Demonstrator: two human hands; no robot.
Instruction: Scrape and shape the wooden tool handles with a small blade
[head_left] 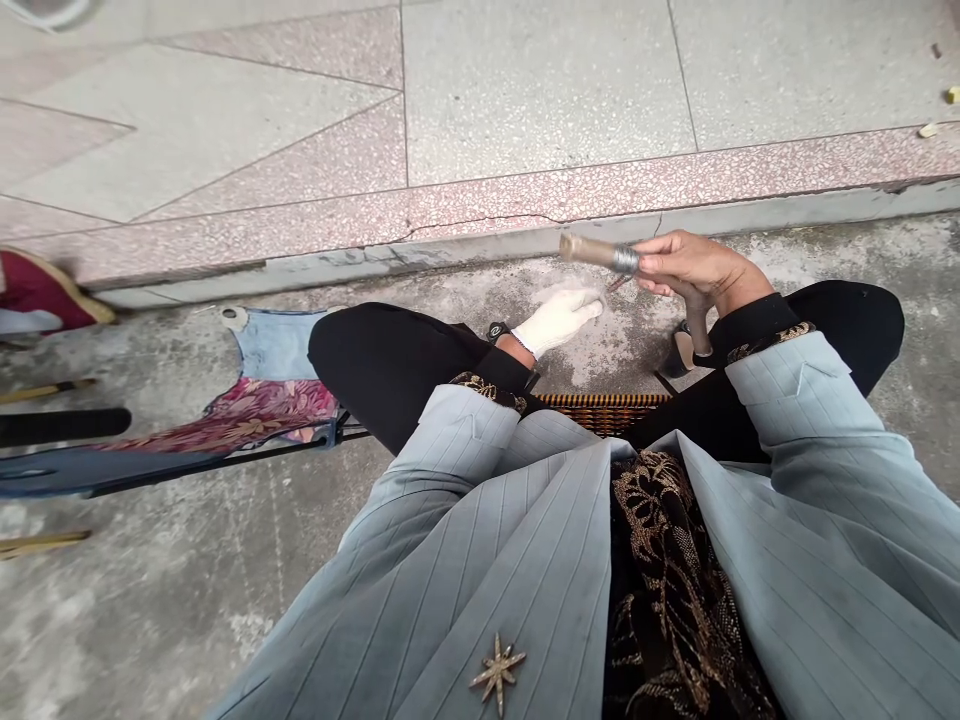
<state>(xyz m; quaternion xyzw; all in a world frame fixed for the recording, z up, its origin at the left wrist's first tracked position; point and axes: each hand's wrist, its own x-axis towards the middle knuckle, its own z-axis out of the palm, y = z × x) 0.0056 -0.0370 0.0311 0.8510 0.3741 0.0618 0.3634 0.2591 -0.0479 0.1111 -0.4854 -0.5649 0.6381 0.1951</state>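
Concrete ground (225, 570), speckled tile ledge (540, 90) on far side. Right hand (686, 262), bare, grips wire-wrapped tool (589, 250); tool's pale end points left, slightly blurred, above ground near ledge. Left hand (561, 318), white-gloved, just left of and nearer than right hand; can't tell if it grasps anything. Wicker (600, 412) between knees. Floral fabric (259, 405) at left, red shoe (41, 290) far left.

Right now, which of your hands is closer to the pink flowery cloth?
My left hand, in the white glove: it is right of the cloth, across my left knee. My right hand, holding the wire-wrapped stick, is farther right.
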